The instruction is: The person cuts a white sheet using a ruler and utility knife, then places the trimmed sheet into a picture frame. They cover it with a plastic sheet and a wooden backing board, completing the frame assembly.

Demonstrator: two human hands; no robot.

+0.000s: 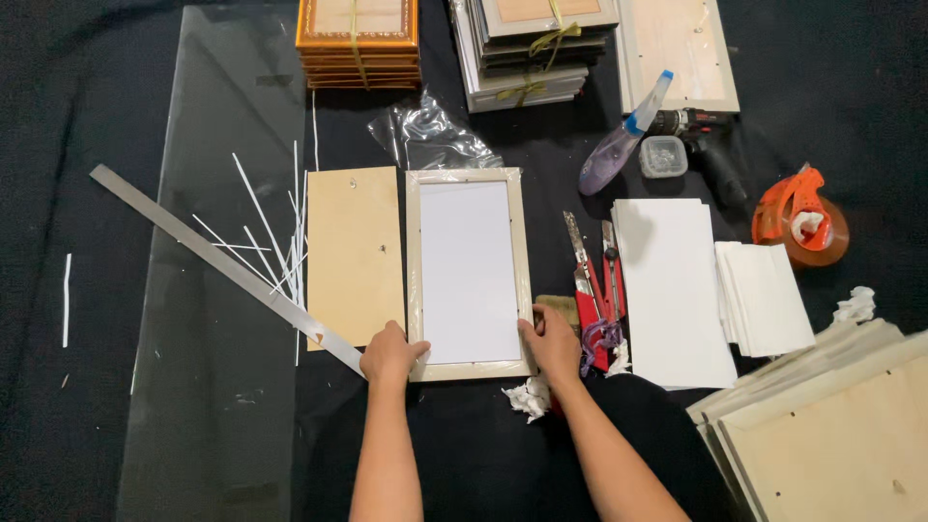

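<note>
black surface (pixel 503 464) | glass sheet (pixel 222 319) | frame (pixel 468 274) | backing board (pixel 354 253)

We've got a pale picture frame (pixel 469 274) lying flat on the black surface with a white sheet (pixel 470 271) sitting inside it. Our left hand (pixel 391 354) is pressed on the frame's lower left corner, and our right hand (pixel 552 340) is on the lower right corner, fingers touching the edge. Just left of the frame there's a tan backing board (pixel 354 253), and a long metal ruler (pixel 217 261) runs diagonally across a big glass pane (pixel 227 193), ending right by the left hand. On the right: red-handled cutters (pixel 594 280), a stack of white sheets (pixel 672 290), a spray bottle (pixel 623 135) and an orange tape dispenser (pixel 800 217).
</note>
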